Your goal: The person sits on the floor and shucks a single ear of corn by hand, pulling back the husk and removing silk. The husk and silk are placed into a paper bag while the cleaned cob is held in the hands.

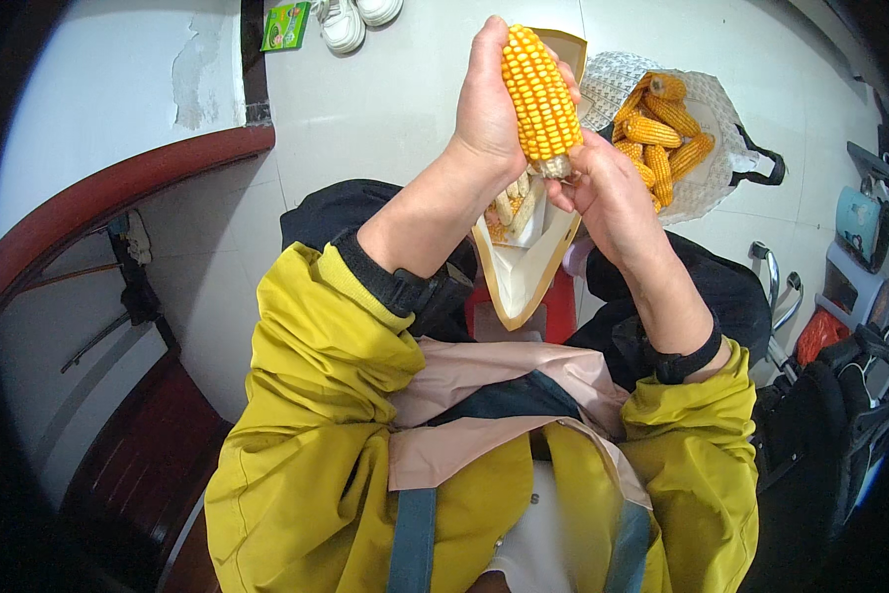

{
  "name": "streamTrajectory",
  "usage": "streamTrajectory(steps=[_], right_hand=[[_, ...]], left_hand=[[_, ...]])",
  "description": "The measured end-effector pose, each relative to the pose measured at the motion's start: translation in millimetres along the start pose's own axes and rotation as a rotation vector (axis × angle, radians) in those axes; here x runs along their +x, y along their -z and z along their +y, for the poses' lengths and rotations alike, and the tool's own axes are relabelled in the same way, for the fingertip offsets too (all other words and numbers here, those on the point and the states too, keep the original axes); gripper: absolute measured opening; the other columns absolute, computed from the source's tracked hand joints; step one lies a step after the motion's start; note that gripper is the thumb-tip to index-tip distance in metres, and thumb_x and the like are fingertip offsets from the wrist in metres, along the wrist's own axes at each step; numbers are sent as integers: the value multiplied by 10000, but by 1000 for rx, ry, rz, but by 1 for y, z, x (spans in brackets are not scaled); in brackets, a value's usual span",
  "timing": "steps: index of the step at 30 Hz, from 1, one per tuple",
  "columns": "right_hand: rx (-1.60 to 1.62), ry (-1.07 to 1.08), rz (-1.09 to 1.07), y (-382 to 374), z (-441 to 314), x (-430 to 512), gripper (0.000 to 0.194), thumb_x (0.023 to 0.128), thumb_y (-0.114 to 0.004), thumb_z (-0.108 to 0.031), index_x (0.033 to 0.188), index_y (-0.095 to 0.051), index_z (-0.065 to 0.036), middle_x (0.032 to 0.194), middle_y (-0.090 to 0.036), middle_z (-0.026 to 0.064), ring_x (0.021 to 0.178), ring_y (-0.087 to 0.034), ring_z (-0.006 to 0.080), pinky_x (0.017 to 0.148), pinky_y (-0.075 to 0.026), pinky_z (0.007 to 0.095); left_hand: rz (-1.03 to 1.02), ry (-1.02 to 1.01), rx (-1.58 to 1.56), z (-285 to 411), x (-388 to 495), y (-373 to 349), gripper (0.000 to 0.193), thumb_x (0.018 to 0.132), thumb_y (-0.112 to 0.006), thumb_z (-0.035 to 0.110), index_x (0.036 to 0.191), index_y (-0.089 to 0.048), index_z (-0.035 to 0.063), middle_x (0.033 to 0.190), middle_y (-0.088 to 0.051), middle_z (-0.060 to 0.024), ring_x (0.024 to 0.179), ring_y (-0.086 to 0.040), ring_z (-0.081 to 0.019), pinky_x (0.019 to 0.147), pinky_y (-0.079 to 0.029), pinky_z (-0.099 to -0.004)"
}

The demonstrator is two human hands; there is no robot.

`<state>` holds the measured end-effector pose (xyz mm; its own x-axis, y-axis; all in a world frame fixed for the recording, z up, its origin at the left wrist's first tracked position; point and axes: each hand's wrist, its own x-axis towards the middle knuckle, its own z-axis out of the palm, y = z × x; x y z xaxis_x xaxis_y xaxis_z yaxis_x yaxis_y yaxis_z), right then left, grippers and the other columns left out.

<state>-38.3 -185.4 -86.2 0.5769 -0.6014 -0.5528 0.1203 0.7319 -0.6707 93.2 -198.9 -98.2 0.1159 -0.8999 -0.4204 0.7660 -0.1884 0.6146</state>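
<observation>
An ear of dried yellow corn (539,96), full of kernels, is held up between my two hands. My left hand (493,100) wraps around its left side, thumb along the top and fingertips showing on the far side. At the ear's lower, pale stub end, my right hand (600,174) grips with thumb and fingers. Below them lies an open cardboard box (519,285) with a white inside, holding several bare corncobs (522,215) and loose kernels (498,228). To the right, a patterned woven bag (700,185) holds several unshelled corn ears (659,167).
A red stool (559,307) is partly visible under the box, between my knees. White shoes (341,26) and a green packet (286,26) lie on the tiled floor ahead. Chrome chair parts (771,282) and a black bag (808,422) are at right; a dark red wooden bench (140,452) is at lower left.
</observation>
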Motion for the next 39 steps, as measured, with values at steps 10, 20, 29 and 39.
streamTrajectory(steps=[10,20,29,39], right_hand=[[-53,7,75,-3,2,-1,282,876,-487,-260,1004,-503,-8,819,-518,11,636,-461,43,573,-396,172],[-286,42,85,2,5,2,340,877,-517,-305,1007,-506,9,754,-517,5,643,-483,54,592,-417,192],[-488,100,153,1,7,4,399,834,-530,-288,1055,-496,42,808,-578,73,678,-539,99,628,-441,236],[-382,35,126,1,4,3,374,788,-500,-246,1029,-493,39,785,-560,65,663,-522,97,610,-433,231]], left_hand=[[21,14,52,-1,2,1,484,886,-306,498,816,-481,52,715,-548,-99,647,-566,-197,619,-502,-310],[66,60,60,-3,6,6,490,890,-299,499,844,-479,46,731,-557,-100,666,-584,-191,628,-510,-305],[135,97,109,-3,0,4,455,886,-370,493,957,-437,49,777,-562,-113,703,-593,-189,643,-524,-311],[147,97,156,-4,-1,2,479,885,-400,488,1021,-448,31,836,-571,-119,747,-598,-178,671,-523,-309]])
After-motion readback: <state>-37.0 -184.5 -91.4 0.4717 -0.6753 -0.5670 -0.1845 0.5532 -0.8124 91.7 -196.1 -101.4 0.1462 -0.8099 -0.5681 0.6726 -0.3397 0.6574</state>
